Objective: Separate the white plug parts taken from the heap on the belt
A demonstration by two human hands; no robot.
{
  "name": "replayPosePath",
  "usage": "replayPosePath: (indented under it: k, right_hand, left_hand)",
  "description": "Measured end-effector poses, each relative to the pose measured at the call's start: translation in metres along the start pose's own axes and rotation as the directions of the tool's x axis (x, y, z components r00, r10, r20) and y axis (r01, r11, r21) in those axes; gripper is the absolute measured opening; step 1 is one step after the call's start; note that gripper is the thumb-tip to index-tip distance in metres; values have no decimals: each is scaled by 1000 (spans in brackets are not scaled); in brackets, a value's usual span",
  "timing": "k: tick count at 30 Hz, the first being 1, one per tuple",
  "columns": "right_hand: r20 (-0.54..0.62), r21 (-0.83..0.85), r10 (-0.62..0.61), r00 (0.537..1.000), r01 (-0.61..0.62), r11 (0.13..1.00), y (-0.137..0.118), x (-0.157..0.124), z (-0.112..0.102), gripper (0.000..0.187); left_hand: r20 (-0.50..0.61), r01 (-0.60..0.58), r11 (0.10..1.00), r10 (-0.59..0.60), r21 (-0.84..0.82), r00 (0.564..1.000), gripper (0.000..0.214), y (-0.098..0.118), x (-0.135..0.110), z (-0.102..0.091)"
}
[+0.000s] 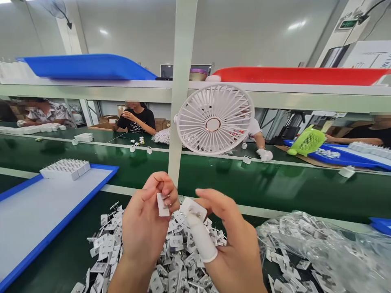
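Note:
My left hand (146,224) is raised over a heap of small white plastic parts (177,260) and pinches one small white part (162,204) between thumb and fingers. My right hand (232,240) is beside it, a white finger cot (201,238) on the thumb, and grips another white part with metal prongs (193,209) at its fingertips. The two held parts are close together but apart.
A blue-rimmed tray (61,215) at left carries a block of finished white pieces (65,168). A clear plastic bag of parts (324,252) lies at right. Behind run a green conveyor belt (275,183), a white post (180,93) with a fan (214,119), and several workers opposite.

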State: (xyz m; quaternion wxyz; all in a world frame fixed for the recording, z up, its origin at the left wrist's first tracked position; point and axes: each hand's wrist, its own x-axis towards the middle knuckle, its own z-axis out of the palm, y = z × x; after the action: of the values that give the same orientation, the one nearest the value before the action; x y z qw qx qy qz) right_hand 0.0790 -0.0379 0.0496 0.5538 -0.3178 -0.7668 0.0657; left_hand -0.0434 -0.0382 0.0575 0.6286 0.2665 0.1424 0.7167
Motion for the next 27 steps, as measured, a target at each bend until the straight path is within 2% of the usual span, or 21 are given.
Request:
replayPosePath:
  k: [3,6,9,14,18,21,22,24,27]
  right_hand:
    - [75,-7,-71,995,72,997,-8,-1,6,17]
    - [137,-19,-121,983,124,992,-13,-3,9,13]
    - [127,-57,-133,983,141,988,-16,-5,9,15]
    - [60,30,-70,996,68,997,-14,-9,11,31]
    - [35,147,37,999,-42,988,-12,-10,8,32]
    - [4,133,79,997,-78,988,-8,-5,-1,28]
    - [27,108,75,997,-77,991,-6,-4,-4,27]
    - [146,30,70,987,-75,997,2,-1,-8,22]
    - [367,-162,179,913,-126,979,18,-7,-3,13]
  left_hand:
    - [36,-26,995,30,-101,999,16,-2,-2,1]
    - [115,-56,980,80,-193,990,26,-4,-1,1]
    - [189,-65,970,111,-236,976,35,-4,-1,-1]
    - [293,-106,976,160,-192,943,53,-3,-3,-6]
    - [346,-150,979,191,-142,919,60,-1,-2,-5]
    - [344,-162,982,185,-95,921,63,2,-2,-4]
    - [341,-164,983,181,-80,922,63,3,-1,-5]
    - [341,-153,988,151,-20,928,63,8,0,-9]
    - [315,-127,963,48,237,948,61,14,3,-19]
